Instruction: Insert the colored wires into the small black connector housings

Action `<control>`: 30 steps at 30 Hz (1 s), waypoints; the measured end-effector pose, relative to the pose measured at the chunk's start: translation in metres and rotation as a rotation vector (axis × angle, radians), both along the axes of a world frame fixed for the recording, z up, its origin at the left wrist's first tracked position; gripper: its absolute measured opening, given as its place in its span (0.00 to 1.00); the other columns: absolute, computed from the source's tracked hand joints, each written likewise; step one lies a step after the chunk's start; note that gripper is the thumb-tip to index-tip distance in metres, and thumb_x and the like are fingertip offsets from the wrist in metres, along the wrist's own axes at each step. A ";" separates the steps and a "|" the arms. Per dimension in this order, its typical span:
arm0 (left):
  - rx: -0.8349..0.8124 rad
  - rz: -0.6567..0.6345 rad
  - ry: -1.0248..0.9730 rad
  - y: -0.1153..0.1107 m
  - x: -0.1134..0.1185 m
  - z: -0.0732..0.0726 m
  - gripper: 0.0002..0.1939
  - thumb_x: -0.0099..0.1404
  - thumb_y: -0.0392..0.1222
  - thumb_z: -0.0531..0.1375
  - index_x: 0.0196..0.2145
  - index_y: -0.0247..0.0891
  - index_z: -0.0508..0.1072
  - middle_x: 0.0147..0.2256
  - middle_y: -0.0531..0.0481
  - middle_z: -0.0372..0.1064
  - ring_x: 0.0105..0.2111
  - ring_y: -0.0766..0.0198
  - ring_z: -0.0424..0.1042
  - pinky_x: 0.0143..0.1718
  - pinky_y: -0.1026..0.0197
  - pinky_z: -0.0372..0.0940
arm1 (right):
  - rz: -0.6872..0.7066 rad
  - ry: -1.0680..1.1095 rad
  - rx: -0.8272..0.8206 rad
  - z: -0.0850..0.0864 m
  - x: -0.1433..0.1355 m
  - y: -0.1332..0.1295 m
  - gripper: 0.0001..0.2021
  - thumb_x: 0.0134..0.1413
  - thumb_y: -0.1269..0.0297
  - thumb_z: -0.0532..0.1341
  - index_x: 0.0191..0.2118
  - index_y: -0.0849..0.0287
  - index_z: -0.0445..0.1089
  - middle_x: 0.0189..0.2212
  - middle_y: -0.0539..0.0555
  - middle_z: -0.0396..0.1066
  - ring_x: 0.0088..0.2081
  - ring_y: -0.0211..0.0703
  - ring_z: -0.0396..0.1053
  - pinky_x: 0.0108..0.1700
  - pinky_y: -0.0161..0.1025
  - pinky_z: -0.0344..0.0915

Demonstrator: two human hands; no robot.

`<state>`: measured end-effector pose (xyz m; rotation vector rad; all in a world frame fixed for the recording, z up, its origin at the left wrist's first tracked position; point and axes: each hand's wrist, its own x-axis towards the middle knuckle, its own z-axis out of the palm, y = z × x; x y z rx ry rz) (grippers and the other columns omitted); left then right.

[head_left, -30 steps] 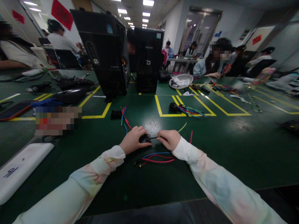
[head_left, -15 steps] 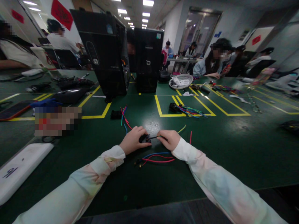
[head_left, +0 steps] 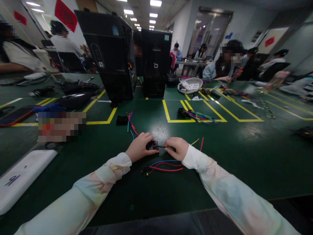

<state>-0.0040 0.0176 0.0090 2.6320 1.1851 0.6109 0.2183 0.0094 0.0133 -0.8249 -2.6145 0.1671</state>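
Note:
My left hand (head_left: pixel 140 147) is closed around a small black plastic connector housing (head_left: pixel 154 146), whose slotted end faces right. In a pinch, my right hand (head_left: pixel 178 148) holds a dark wire (head_left: pixel 161 147) that reaches to the housing's slotted end; whether its tip sits inside I cannot tell. A yellow-green wire end and a red wire end (head_left: pixel 202 143) show beyond my right hand. Just below the hands, loose red and blue wires (head_left: pixel 167 167) with brass-coloured terminals lie on the green table. Behind my left hand is another black connector (head_left: pixel 121 120) beside red, blue and green wires (head_left: pixel 130 122).
Two black computer towers (head_left: pixel 105 55) stand at the back. A bundle of coloured wires with a black connector (head_left: pixel 199 116) lies inside yellow tape lines. At the back right is a white basket (head_left: pixel 190 85). A white power strip (head_left: pixel 26 176) rests at left. Other people sit around.
My right hand has shifted very slightly, and the wire ends beyond it have moved a little to the right and down. My left hand keeps its hold on the connector housing.

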 end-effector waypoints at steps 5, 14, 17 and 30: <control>0.001 -0.007 -0.002 0.000 0.001 0.001 0.21 0.54 0.59 0.59 0.35 0.39 0.66 0.35 0.49 0.62 0.36 0.58 0.60 0.37 0.58 0.59 | -0.115 -0.001 0.108 0.002 -0.002 0.002 0.08 0.56 0.65 0.51 0.30 0.59 0.64 0.25 0.53 0.66 0.29 0.41 0.60 0.32 0.36 0.52; 0.010 0.012 0.002 -0.001 0.001 0.001 0.21 0.54 0.59 0.58 0.35 0.38 0.66 0.35 0.49 0.62 0.36 0.58 0.60 0.37 0.58 0.59 | -0.074 0.025 0.052 0.002 -0.003 -0.003 0.06 0.55 0.66 0.51 0.30 0.59 0.62 0.24 0.52 0.66 0.28 0.39 0.61 0.33 0.36 0.52; -0.002 0.004 -0.001 -0.001 0.001 0.000 0.21 0.54 0.59 0.58 0.35 0.39 0.66 0.35 0.49 0.62 0.36 0.58 0.60 0.37 0.58 0.59 | -0.056 0.029 0.039 0.001 -0.002 -0.003 0.06 0.55 0.65 0.51 0.30 0.59 0.62 0.22 0.50 0.65 0.27 0.39 0.61 0.33 0.36 0.51; -0.006 0.013 -0.046 -0.001 0.001 0.000 0.20 0.52 0.57 0.60 0.34 0.37 0.66 0.33 0.49 0.62 0.35 0.59 0.60 0.36 0.58 0.59 | -0.112 0.014 0.073 0.004 -0.004 -0.005 0.07 0.55 0.65 0.51 0.29 0.59 0.61 0.24 0.52 0.64 0.31 0.40 0.59 0.36 0.38 0.49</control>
